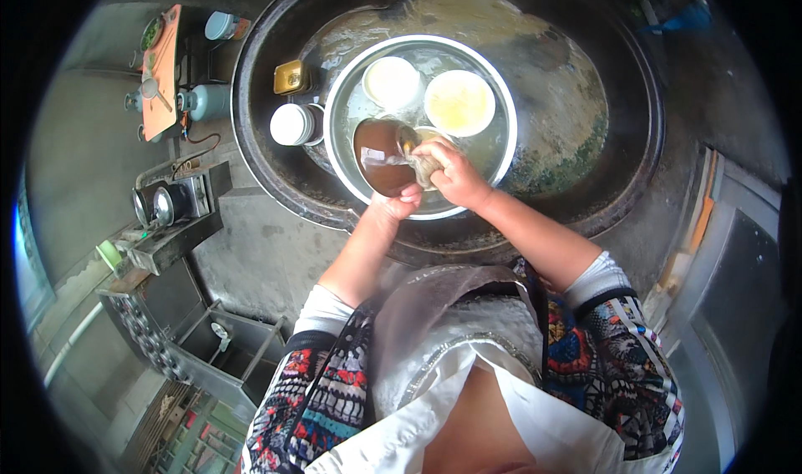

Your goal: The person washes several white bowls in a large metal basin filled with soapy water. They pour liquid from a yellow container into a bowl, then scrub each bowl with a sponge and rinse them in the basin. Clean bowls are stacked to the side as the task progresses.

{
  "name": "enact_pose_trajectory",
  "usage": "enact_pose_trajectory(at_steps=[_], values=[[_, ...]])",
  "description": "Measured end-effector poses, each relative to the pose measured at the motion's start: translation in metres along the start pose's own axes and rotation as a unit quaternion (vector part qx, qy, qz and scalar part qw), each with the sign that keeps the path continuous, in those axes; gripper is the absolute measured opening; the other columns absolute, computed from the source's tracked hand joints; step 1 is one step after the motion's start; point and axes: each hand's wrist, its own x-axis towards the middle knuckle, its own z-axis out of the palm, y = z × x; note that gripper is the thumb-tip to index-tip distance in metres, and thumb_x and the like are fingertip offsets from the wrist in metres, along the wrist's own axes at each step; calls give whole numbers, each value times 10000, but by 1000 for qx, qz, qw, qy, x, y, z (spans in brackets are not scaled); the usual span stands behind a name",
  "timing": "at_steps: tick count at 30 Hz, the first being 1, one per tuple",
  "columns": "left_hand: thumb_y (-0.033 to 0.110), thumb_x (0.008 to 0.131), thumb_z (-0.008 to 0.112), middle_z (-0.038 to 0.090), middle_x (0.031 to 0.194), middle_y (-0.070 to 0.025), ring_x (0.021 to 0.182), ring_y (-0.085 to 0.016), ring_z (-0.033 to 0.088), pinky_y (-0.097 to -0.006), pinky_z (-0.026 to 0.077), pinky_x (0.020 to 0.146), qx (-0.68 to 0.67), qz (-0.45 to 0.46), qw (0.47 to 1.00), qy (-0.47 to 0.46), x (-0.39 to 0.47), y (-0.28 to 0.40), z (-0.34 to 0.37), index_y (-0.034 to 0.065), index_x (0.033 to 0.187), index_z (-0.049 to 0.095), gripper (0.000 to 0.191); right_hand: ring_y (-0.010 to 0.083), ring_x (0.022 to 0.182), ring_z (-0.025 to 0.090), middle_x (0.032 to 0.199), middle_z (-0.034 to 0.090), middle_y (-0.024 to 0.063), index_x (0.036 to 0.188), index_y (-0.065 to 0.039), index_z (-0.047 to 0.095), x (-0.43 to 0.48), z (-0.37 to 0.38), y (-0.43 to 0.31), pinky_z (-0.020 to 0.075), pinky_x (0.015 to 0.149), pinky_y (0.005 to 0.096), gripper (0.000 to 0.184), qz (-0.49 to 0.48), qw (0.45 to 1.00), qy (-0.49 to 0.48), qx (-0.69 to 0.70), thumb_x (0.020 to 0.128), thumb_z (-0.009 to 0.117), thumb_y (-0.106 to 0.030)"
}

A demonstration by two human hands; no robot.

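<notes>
My left hand (398, 203) grips the lower edge of a glossy brown bowl (380, 172), tilted on its side over a round metal basin (511, 132). In my right hand (459, 176) is a crumpled beige cloth (426, 168), pressed against the bowl's right side. The basin holds water and two white bowls, one at the back left (393, 84) and a yellowish-bottomed white bowl (460, 103) at the right. Behind my right fingers, another pale dish (432, 134) is partly hidden. The basin stands inside a very large dark wok (633, 123).
Left of the basin, a yellow square container (289, 77) and a white round tub (289, 124) sit in the wok. Farther left are an orange-topped table (164, 73), a gas cylinder (211, 102), metal pots (164, 204) and a metal sink frame (232, 342). A door (733, 255) stands right.
</notes>
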Motion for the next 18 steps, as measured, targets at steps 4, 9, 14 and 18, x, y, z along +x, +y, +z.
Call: enact_pose_trajectory(at_steps=[4,9,14,18], values=[[342,906,495,568,670,-175,367,-142,405,-196,298,304,142,-90,985,37,-3,-1,-2,82,955,568,274,363,945,523,952,548,147,915,-40,559,-5,-7,9,426,843,425,289,-2,989,103,-101,656,476,57],[324,908,499,554,635,-151,367,-127,406,-193,273,297,136,-15,988,74,-7,5,-2,69,956,561,266,356,1003,503,1017,546,133,956,-59,597,-13,1,18,417,886,430,339,-25,997,7,-68,658,496,69],[-21,803,524,577,724,-120,446,-119,478,-207,308,329,307,209,925,75,0,10,10,20,977,553,181,323,1175,451,1151,526,141,1269,-86,490,-28,-28,38,376,993,402,510,-2,991,-17,-131,769,592,-93],[-88,805,471,572,1108,-143,941,-203,606,-290,523,766,463,424,778,31,21,-25,26,29,1292,379,509,335,1141,522,1260,507,215,1342,-22,395,-31,-45,36,415,966,408,630,189,981,17,45,837,660,-289]])
